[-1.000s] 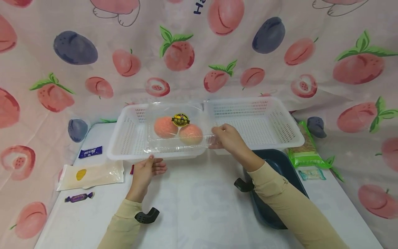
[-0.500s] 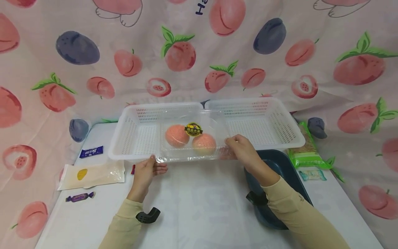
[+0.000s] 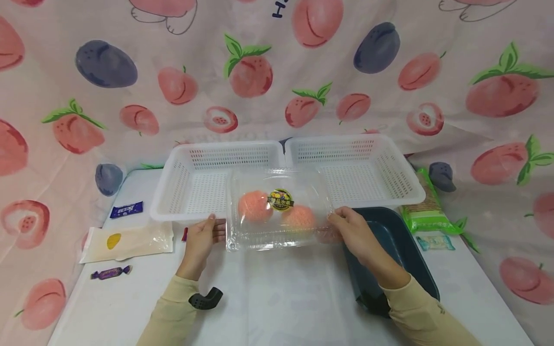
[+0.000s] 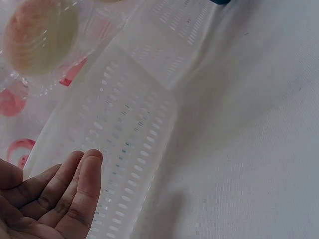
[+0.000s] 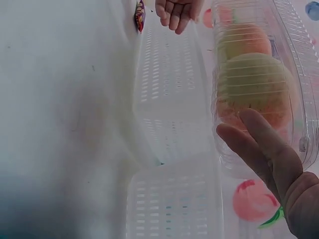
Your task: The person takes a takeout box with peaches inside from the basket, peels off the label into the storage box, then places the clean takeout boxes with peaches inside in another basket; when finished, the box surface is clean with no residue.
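Note:
My right hand [image 3: 352, 235] grips the right edge of a clear plastic fruit box [image 3: 270, 239], thumb on top and fingers underneath. Two round pink-orange fruits that look like peaches [image 3: 255, 206] lie inside, below a black and gold sticker [image 3: 280, 200] on the lid. The box is held level above the front rims of two white baskets. In the right wrist view the fruit box [image 5: 259, 94] shows from below, with my fingers [image 5: 264, 134] against its underside. My left hand [image 3: 200, 242] is beside the box's left end, its fingers extended; in the left wrist view that hand [image 4: 60, 199] holds nothing.
Left basket [image 3: 173, 192] and right basket [image 3: 368, 187] stand side by side at the back. A dark tray [image 3: 385, 230] lies under my right arm. Rice-like bag [image 3: 138, 242], blue packet [image 3: 126, 210] and purple candy [image 3: 111, 273] lie left; green bag [image 3: 433, 211] and small packet [image 3: 434, 242] right.
My right hand has brought the fruit box toward me and to the right, off the left basket to in front of both baskets. The left hand has stayed nearly still.

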Motion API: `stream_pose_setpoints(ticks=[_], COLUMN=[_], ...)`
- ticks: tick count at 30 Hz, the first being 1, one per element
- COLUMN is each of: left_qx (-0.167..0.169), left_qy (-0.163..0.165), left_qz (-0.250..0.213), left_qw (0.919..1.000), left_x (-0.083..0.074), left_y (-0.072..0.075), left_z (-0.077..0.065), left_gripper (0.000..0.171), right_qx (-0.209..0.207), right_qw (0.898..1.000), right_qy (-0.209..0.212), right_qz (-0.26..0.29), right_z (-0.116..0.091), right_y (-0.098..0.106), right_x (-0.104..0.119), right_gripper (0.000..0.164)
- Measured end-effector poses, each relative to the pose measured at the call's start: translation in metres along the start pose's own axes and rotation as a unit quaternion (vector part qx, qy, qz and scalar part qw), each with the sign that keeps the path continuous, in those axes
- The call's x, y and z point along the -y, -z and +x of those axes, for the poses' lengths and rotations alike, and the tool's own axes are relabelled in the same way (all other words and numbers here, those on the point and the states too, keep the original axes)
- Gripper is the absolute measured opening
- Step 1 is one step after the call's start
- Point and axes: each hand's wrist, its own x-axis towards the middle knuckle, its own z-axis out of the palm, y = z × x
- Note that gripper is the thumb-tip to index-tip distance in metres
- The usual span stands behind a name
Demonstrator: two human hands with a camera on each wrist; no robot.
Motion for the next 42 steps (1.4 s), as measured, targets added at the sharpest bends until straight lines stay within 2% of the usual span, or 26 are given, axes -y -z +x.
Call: stream_pose_setpoints(ticks=[6,12,22,34,42], left_qx=[0.01,0.013,0.012,0.018,0.018], left_qy=[-0.008,-0.013,-0.009,-0.014,-0.012], left_qz=[0.006,-0.022,-0.029,-0.045,-0.04], left_qw=[0.9999,0.9996,0.9995,0.9988,0.999], left_x=[0.0,0.0,0.0,-0.001,-0.001], left_y=[0.0,-0.001,-0.001,-0.001,0.0], left_z=[-0.001,-0.002,-0.003,-0.002,-0.001], left_gripper=[0.052,0.053,0.054,0.054,0.053], right_qx=[-0.006,-0.018,-0.026,-0.029,-0.032], right_qw=[1.0,0.999,0.998,0.996,0.997], right_qy=[-0.004,-0.011,-0.042,-0.073,-0.066], right_qz=[-0.007,-0.028,-0.03,-0.037,-0.019], right_z=[-0.021,-0.039,-0.06,-0.067,-0.068], right_y=[0.003,0.003,0.002,-0.007,-0.015], right_x=[-0.009,-0.02,-0.038,-0.063,-0.069], right_gripper=[0.025,0.025,0.025,0.022,0.019])
